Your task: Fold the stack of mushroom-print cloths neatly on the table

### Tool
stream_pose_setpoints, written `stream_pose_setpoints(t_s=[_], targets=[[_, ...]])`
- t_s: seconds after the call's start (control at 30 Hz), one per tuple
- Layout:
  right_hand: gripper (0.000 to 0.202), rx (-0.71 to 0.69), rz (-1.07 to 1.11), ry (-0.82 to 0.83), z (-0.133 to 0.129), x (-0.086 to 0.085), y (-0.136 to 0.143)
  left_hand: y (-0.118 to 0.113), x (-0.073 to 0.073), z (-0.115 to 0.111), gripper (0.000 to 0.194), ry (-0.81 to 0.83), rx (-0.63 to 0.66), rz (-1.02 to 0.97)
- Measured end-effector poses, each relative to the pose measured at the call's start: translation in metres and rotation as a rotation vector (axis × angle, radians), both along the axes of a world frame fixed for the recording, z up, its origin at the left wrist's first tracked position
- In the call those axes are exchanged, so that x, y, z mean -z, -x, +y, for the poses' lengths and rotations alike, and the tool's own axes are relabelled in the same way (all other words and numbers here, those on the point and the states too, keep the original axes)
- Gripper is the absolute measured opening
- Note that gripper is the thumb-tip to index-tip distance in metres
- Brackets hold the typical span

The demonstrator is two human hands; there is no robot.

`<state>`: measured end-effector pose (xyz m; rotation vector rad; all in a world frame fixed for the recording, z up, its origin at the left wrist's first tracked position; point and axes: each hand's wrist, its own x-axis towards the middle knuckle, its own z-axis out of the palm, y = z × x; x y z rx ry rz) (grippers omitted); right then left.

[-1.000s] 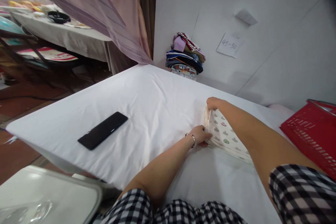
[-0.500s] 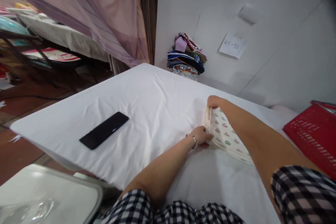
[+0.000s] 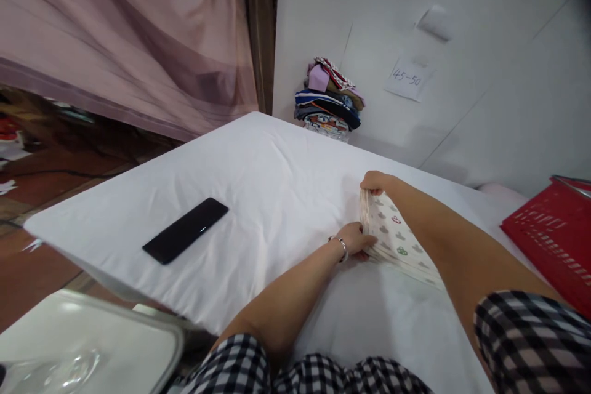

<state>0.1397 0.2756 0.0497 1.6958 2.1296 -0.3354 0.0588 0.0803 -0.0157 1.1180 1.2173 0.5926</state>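
A cream cloth [image 3: 397,237] with small grey, red and green prints lies folded in layers on the white-covered table [image 3: 258,197]. My left hand [image 3: 354,240], with a bracelet at its wrist, is closed on the near left corner of the cloth, thumb on top. At the far left corner, my right hand [image 3: 375,181] pinches the cloth's edge and holds it slightly raised. The right forearm hides part of the cloth. What exact kind of cloth item it is cannot be made out.
A black phone [image 3: 185,231] lies on the table's left half. Folded clothes [image 3: 327,101] are stacked at the back by the wall. On the right stands a red plastic basket [image 3: 549,234]. A white stool-like surface [image 3: 92,338] is at lower left; a pink curtain [image 3: 184,43] hangs behind.
My right hand has shifted very slightly left with the cloth edge; my left hand keeps its grip. The pink curtain has swung down and covers more of the left background.
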Motion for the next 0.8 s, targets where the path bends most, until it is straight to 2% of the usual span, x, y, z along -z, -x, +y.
stream_pose_setpoints(t_s=[0.2,0.33,0.5,0.8], targets=[[0.017,0.02,-0.058,0.054,0.002,0.003,0.002,-0.001,0.004,0.002,0.036,-0.015,0.01,-0.005],[0.017,0.0,-0.119,0.054,-0.001,0.0,0.004,-0.001,0.0,0.001,0.041,0.002,-0.004,0.014],[0.019,-0.034,-0.202,-0.026,-0.01,-0.004,0.013,0.0,-0.005,-0.001,0.036,-0.005,0.0,0.001],[0.033,-0.077,-0.219,-0.175,-0.015,0.002,0.02,-0.002,-0.003,0.0,0.032,-0.01,-0.008,-0.039]])
